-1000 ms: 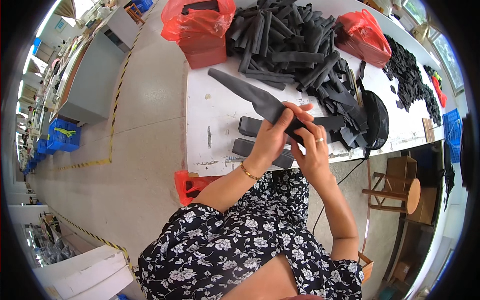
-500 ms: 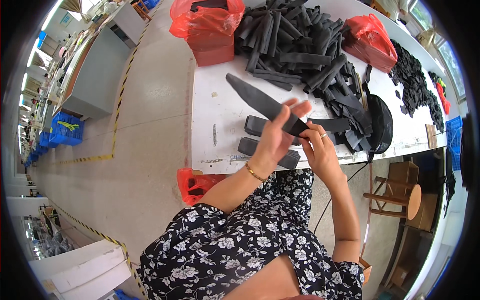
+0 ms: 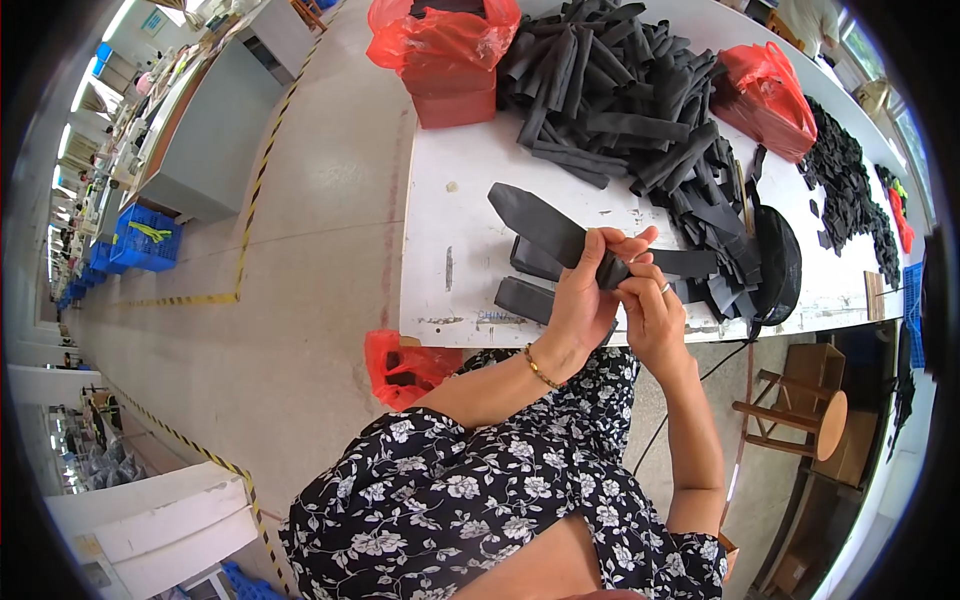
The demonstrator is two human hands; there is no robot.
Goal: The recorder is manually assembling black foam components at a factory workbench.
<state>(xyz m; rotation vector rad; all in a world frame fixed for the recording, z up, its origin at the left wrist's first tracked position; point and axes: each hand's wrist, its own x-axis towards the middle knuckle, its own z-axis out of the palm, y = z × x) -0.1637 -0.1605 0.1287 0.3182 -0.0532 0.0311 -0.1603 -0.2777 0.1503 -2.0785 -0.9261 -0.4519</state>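
Note:
A long flat black fabric strip (image 3: 538, 224) slants up and to the left from my hands, its far tip tapered. My left hand (image 3: 588, 290) grips it, thumb on top and the outer fingers partly raised. Close against it, my right hand (image 3: 655, 318) pinches the near end, where the strip looks bent or doubled; the fingers hide the exact shape. Just beyond and left of my hands, a small stack of black strips (image 3: 532, 258) lies on the white table (image 3: 430, 240). Nearer the edge is a second black stack (image 3: 520, 299), partly behind my left hand.
A big heap of black rolled pieces (image 3: 600, 85) covers the table's back, between a red bag (image 3: 450, 90) and another red bag (image 3: 765, 100). At right lie loose flat strips (image 3: 715, 225), a black round-edged mesh item (image 3: 778, 255) and many small black pieces (image 3: 845, 170). A wooden stool (image 3: 828, 425) stands below.
My left hand has closed onto the strip and come nearer my right hand. Less of the strip sticks out, and its near part now looks bent. The view has shifted slightly.

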